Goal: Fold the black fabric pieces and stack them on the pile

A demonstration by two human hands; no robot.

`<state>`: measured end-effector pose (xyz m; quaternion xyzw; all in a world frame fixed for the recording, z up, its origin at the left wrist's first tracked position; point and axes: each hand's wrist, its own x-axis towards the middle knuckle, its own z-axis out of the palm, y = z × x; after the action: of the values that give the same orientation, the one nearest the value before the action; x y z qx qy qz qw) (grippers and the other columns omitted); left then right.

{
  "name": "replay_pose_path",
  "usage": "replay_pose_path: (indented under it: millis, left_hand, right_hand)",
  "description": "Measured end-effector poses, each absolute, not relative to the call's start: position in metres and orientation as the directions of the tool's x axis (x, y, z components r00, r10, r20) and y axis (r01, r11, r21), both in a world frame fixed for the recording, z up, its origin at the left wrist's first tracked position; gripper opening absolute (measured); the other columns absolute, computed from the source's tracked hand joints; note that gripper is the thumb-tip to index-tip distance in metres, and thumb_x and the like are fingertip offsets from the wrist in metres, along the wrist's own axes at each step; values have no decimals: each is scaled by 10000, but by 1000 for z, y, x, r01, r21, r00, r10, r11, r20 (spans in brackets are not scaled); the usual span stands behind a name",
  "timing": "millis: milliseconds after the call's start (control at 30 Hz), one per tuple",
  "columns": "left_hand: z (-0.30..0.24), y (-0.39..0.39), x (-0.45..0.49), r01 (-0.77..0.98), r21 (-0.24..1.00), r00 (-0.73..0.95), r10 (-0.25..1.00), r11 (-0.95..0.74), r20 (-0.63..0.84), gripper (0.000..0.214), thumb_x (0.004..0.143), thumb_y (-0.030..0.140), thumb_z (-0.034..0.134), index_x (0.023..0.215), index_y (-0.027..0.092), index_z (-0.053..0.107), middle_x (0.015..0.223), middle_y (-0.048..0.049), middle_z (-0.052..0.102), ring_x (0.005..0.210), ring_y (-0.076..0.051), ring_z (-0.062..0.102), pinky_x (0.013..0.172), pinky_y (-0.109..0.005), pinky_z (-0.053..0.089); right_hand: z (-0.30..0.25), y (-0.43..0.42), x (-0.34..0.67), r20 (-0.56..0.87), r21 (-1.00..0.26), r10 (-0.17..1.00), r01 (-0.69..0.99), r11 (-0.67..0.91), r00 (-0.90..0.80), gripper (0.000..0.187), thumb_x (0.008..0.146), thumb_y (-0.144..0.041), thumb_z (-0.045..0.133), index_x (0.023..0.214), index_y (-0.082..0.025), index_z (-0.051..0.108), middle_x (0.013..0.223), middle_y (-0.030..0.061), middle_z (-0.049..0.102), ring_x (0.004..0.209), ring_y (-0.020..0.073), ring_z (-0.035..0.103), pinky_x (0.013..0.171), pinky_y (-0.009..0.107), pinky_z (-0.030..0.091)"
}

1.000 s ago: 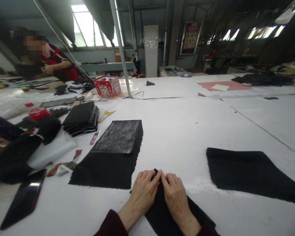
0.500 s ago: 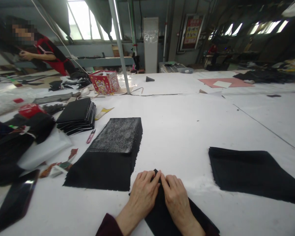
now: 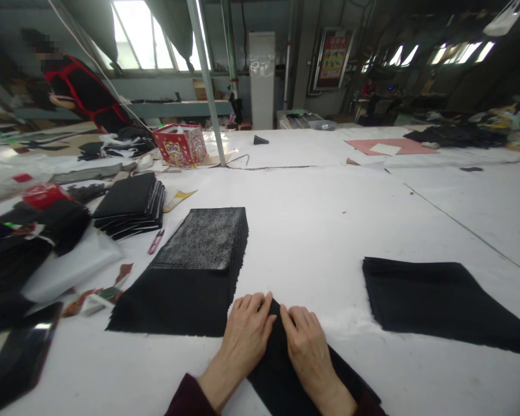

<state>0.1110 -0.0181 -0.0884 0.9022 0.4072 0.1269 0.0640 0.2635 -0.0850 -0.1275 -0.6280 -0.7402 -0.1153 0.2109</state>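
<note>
A folded black fabric piece (image 3: 279, 361) lies on the white table in front of me, its pointed corner away from my body. My left hand (image 3: 247, 329) grips its left edge near that corner, thumb and fingers drawn together. On the other side my right hand (image 3: 305, 341) holds the fabric close to the tip, fingers curled. The fingertips of both hands are a little apart. Left of my hands stands a thick stack of black fabric pieces (image 3: 169, 300) with a speckled grey patch on top. Farther right lies a lower pile of black fabric (image 3: 433, 300).
Thread snips (image 3: 156, 241) lie beside a folded black stack (image 3: 127, 199). A dark glossy flat panel (image 3: 21, 358), plastic sheeting (image 3: 73, 263) and scraps crowd the left. A red patterned box (image 3: 179, 145) stands near a metal pole (image 3: 210, 86). A co-worker (image 3: 86, 95) leans at the back left.
My fingertips have spread slightly apart at the fabric's corner, the left hand shifting left. The view has turned slightly right. The co-worker has bent and turned away.
</note>
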Motion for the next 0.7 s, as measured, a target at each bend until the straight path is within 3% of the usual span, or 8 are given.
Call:
replay_pose_path:
  millis: [200, 333, 533, 700]
  left_hand:
    - [-82, -16, 108, 649, 197, 689, 678, -735, 257, 469, 937, 120, 421, 1392, 230, 443, 1339, -74, 540, 1190, -235, 482, 1006, -404, 369]
    - [-86, -19, 113, 584, 144, 778, 601, -799, 184, 435, 905, 77, 434, 1313, 207, 511, 1310, -58, 572, 1200, -228, 480, 1032, -396, 349]
    - [-87, -21, 114, 582, 77, 791, 586, -809, 176, 454, 902, 84, 439, 1345, 178, 478, 1322, -58, 564, 1260, -241, 443, 1095, -405, 280]
    - [-83, -23, 114, 585, 51, 792, 584, -809, 177, 447, 894, 92, 460, 1330, 187, 490, 1296, -66, 570, 1228, -221, 470, 1095, -393, 300]
  right_hand:
    - [-126, -84, 262, 445, -96, 888, 980, 175, -115, 337, 935, -33, 362, 1217, -78, 539, 891, 94, 531, 804, 235, 473, 719, 383, 418]
    - [-122, -84, 263, 443, -115, 892, 981, 154, -88, 318, 948, -58, 361, 1186, -119, 564, 888, 87, 536, 803, 229, 477, 715, 373, 414]
    - [-119, -95, 275, 478, -251, 874, 941, 229, -85, 341, 977, -86, 349, 1265, -123, 527, 937, 87, 534, 852, 218, 496, 754, 350, 431]
    - [-121, -106, 282, 507, -272, 858, 930, 248, -81, 319, 978, -88, 355, 1221, -131, 557, 910, 77, 527, 842, 212, 502, 752, 341, 437]
